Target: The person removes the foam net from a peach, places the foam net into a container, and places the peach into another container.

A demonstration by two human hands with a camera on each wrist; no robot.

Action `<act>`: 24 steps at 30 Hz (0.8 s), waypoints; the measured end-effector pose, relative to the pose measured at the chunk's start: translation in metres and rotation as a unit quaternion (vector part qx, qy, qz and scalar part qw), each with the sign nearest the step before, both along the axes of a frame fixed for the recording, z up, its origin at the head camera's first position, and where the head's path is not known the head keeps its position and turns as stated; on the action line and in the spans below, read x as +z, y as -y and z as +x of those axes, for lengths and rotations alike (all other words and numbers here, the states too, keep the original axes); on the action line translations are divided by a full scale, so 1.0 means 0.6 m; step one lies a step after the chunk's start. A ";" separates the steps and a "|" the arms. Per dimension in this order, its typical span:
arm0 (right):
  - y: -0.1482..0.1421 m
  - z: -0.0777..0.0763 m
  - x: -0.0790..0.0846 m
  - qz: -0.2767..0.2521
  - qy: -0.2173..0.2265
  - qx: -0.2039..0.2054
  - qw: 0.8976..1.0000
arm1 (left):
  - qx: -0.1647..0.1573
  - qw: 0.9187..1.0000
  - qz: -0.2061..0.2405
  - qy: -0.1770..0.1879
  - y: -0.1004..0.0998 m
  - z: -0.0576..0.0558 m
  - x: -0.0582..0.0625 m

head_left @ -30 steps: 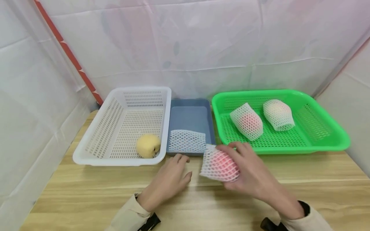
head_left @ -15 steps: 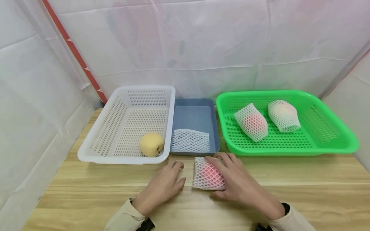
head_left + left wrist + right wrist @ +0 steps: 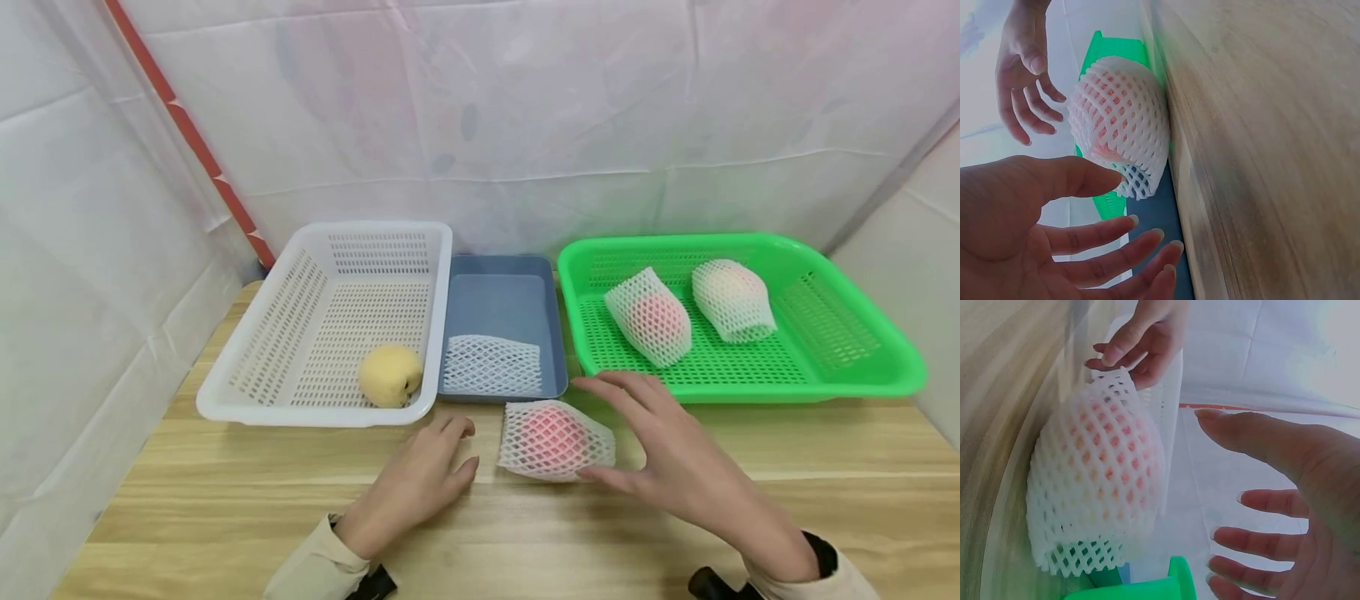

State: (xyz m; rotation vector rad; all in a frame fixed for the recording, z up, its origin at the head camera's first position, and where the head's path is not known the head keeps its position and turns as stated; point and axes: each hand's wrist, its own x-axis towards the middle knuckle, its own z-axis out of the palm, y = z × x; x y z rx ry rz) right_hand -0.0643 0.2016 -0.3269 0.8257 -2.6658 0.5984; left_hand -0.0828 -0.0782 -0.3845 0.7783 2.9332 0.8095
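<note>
A pink fruit that looks like a peach (image 3: 555, 440), wrapped in a white foam net sleeve, lies on the wooden table between the hands. To its right is the right hand (image 3: 671, 454), fingers and thumb spread, holding nothing. In the right wrist view a gap shows between those fingers (image 3: 1260, 542) and the netted peach (image 3: 1097, 469). On the left side the left hand (image 3: 416, 479) lies close to the table, its fingers relaxed and apart from the sleeve's left end. The left wrist view shows the sleeve's open end near the left thumb (image 3: 1085, 177).
A white basket (image 3: 247, 333) at the left holds a yellow fruit (image 3: 392, 377). Beside it, a blue-grey tray (image 3: 501, 292) holds flat foam net sleeves (image 3: 492, 367). In the green basket (image 3: 817, 350) at the right lie two netted fruits (image 3: 660, 321). A white cloth wall (image 3: 465, 100) stands behind.
The right hand has lowered the netted peach onto the table, let go of it and drawn back to the right with fingers spread. The left hand has stayed nearly in place.
</note>
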 end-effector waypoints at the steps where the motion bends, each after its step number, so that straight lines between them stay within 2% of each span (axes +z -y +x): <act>1: 0.000 0.000 -0.001 0.002 0.004 -0.001 1.000 | 0.001 1.000 0.000 0.001 0.001 0.000 0.000; 17: 0.002 -0.002 -0.009 0.007 0.025 -0.008 1.000 | 0.006 1.000 0.018 -0.005 0.005 -0.005 -0.005; 24: 0.008 -0.001 -0.016 0.007 0.066 -0.005 0.998 | -0.002 1.000 0.019 0.001 0.003 -0.004 -0.005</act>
